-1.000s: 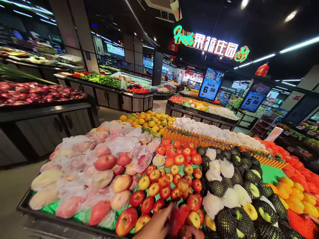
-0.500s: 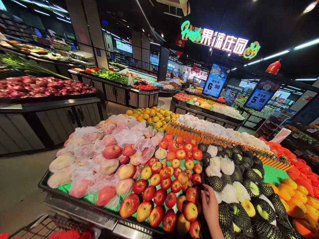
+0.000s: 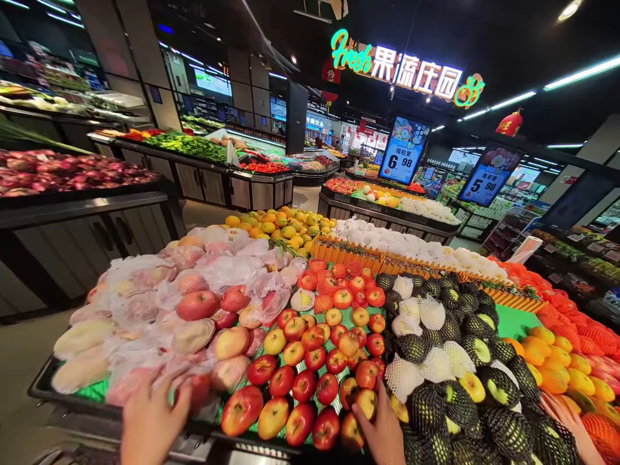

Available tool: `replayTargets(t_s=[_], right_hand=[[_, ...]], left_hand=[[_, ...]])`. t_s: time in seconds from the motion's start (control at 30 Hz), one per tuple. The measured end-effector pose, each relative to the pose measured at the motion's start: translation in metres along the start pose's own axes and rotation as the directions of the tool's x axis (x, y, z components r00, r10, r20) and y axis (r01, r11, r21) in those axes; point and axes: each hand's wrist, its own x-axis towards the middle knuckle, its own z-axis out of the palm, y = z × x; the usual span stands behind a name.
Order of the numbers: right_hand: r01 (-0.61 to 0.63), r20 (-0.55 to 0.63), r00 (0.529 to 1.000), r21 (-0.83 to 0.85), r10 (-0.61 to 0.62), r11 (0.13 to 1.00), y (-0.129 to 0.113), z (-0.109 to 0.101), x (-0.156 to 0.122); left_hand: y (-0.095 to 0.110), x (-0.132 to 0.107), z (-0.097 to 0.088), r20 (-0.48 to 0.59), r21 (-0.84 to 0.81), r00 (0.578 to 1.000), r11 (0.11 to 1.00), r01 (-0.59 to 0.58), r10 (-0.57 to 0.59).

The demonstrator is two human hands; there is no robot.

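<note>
- Your left hand (image 3: 152,420) has just come in, fingers spread loosely on a wrapped apple (image 3: 196,387).
- Your right hand (image 3: 385,429) has shifted left and now touches an apple (image 3: 367,403), grip loose, nothing grasped.

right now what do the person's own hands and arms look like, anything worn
The left hand and the right hand are both bare: no gloves, rings or watch show. The wrists are uncovered down to the picture's bottom edge, with no sleeve in view.

Ceiling: dark, with bright strip lights (image 3: 513,99)
Sign: neon sign (image 3: 405,70) hangs high, mid-room
Screens: two blue price boards (image 3: 403,150) below the sign
Counters: dark produce counters (image 3: 87,219) left of the sign
Floor: pale aisle (image 3: 17,349) beside the counters
</note>
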Motion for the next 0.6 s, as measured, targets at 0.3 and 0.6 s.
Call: replayTargets(t_s=[0.3, 0.6], right_hand=[[-0.036, -0.12, 0.991, 0.205, 0.062, 0.978, 0.019, 0.022, -0.008], [-0.109, -0.2, 0.969, 0.167, 0.142, 0.98, -0.007, 0.047, -0.022]], left_hand=[[0.154, 0.015, 0.116, 0.633, -0.211, 0.617, 0.871, -0.443, 0.468], [0.18, 0.048, 0.125, 0.783, -0.15, 0.468, 0.854, -0.498, 0.41]])
